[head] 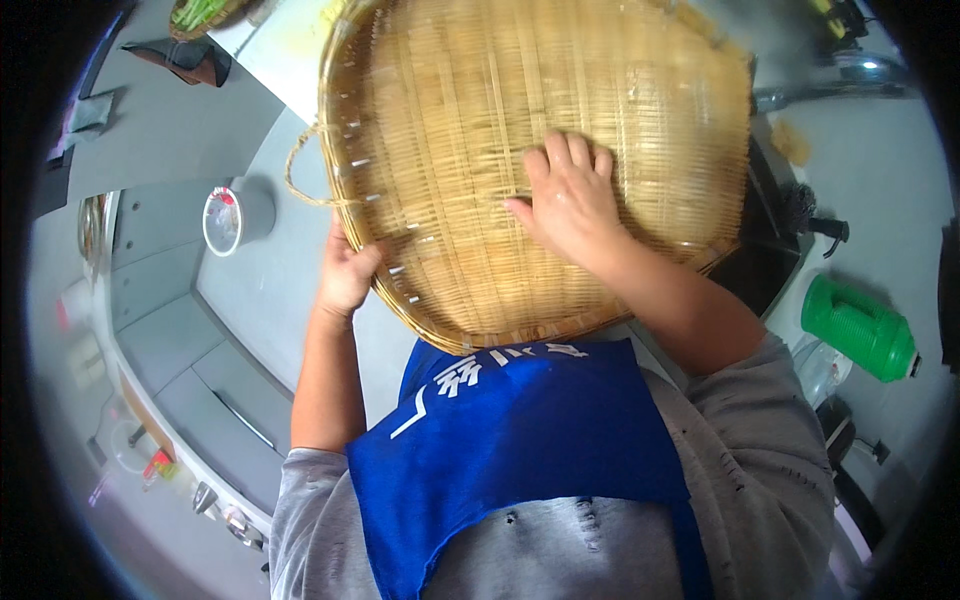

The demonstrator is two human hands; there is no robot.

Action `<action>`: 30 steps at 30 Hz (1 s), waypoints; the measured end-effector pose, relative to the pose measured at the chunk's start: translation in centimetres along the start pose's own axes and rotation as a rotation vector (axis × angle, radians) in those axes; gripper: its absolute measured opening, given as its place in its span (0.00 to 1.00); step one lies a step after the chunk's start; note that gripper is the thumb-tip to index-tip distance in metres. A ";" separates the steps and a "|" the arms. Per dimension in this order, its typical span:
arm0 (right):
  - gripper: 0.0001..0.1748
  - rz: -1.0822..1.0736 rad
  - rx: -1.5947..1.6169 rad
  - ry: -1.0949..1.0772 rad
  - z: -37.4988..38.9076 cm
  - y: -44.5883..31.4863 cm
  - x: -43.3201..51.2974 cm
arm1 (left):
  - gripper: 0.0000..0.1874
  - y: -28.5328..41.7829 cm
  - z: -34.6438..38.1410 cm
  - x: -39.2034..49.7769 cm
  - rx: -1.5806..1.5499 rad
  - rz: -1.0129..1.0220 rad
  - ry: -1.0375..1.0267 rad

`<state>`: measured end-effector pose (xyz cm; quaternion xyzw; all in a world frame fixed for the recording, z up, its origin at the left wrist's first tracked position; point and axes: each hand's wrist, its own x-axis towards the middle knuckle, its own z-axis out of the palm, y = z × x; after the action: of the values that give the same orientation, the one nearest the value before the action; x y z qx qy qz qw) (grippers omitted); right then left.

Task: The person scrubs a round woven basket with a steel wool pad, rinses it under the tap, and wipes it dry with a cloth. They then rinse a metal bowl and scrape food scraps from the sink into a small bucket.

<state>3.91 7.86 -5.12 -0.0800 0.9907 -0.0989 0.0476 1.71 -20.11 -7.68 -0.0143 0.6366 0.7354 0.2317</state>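
A large woven bamboo basket tray (465, 217) fills the middle of the view, tilted up in front of my blue apron (525, 427). My left hand (349, 274) grips its rim at the left, thumb on the inner side and fingers hidden behind. A twisted loop handle (294, 169) sticks out from the rim just above that hand. With the palm down, my right hand (574, 195) presses flat against the woven inner surface, fingers slightly spread, and looks wet. The far right part of the basket is blurred.
A white bin (251, 217) with a liner stands on the floor at left, near grey cabinets (232, 390). At right are a green jug-like container (859, 328), a black sink or basin (772, 217) and a faucet (870, 67). Green vegetables (196, 13) sit in a basket at upper left.
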 end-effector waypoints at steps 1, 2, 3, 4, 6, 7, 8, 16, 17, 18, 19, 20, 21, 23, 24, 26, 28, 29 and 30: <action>0.32 -0.004 -0.004 0.031 0.0 0.1 0.3 | 0.35 0.3 0.3 -0.2 0.007 -0.038 0.022; 0.32 -0.005 -0.012 0.056 -0.1 0.0 0.6 | 0.36 0.6 0.4 -0.3 0.033 -0.036 0.030; 0.32 -0.005 -0.049 0.039 -0.1 0.0 0.9 | 0.36 0.8 0.7 -0.1 0.045 -0.011 0.027; 0.32 0.004 -0.087 0.004 -0.2 -0.1 1.2 | 0.37 1.1 0.8 0.0 0.063 -0.011 0.014; 0.32 0.025 -0.134 -0.061 -0.5 -0.2 1.8 | 0.39 1.2 1.0 0.2 -0.008 -0.031 -0.008; 0.33 0.034 -0.139 -0.092 -0.7 -0.2 2.0 | 0.39 1.1 1.0 0.3 -0.028 -0.017 -0.031; 0.33 0.043 -0.140 -0.127 -0.8 -0.2 2.2 | 0.40 1.0 1.0 0.5 -0.041 -0.001 -0.053; 0.31 0.014 -0.091 -0.174 -0.9 -1.3 3.2 | 0.38 -0.1 0.2 0.9 0.008 -0.023 -0.044; 0.31 0.011 -0.053 -0.160 -0.6 -1.9 3.5 | 0.36 -0.1 0.3 0.8 0.001 0.020 -0.011; 0.30 0.016 -0.016 -0.177 -0.3 -2.6 3.8 | 0.36 0.0 0.2 0.9 -0.014 0.010 -0.016; 0.30 0.045 0.012 -0.212 0.1 -3.4 4.1 | 0.35 0.0 0.3 0.9 -0.027 0.022 -0.028; 0.29 0.018 0.009 -0.201 0.4 -4.1 4.4 | 0.35 0.1 0.4 0.9 -0.024 0.013 -0.016; 0.29 -0.028 0.053 -0.171 0.7 -4.7 4.6 | 0.35 0.1 0.4 1.0 -0.021 0.016 -0.007; 0.28 -0.053 0.091 -0.127 1.0 -5.1 4.7 | 0.36 0.1 0.6 1.1 -0.023 0.009 -0.008; 0.27 -0.045 0.092 -0.138 0.9 -4.9 4.6 | 0.36 0.2 0.5 1.0 -0.026 -0.001 -0.011; 0.26 -0.081 0.144 -0.088 0.5 -3.8 4.1 | 0.37 0.1 0.5 0.9 -0.014 -0.015 -0.001; 0.25 0.040 0.052 -0.120 -0.2 -2.1 3.4 | 0.37 0.1 0.4 0.9 -0.033 -0.013 -0.033; 0.24 0.075 0.029 -0.121 -0.4 -1.5 3.2 | 0.37 0.2 0.4 1.0 -0.029 -0.019 -0.024; 0.24 0.141 -0.037 -0.141 -0.6 -1.2 3.1 | 0.37 0.2 0.4 1.0 -0.076 -0.002 -0.045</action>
<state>0.95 6.33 -4.56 -0.0179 0.9897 -0.0713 0.1225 0.87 -19.40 -7.75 -0.0072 0.6028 0.7590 0.2461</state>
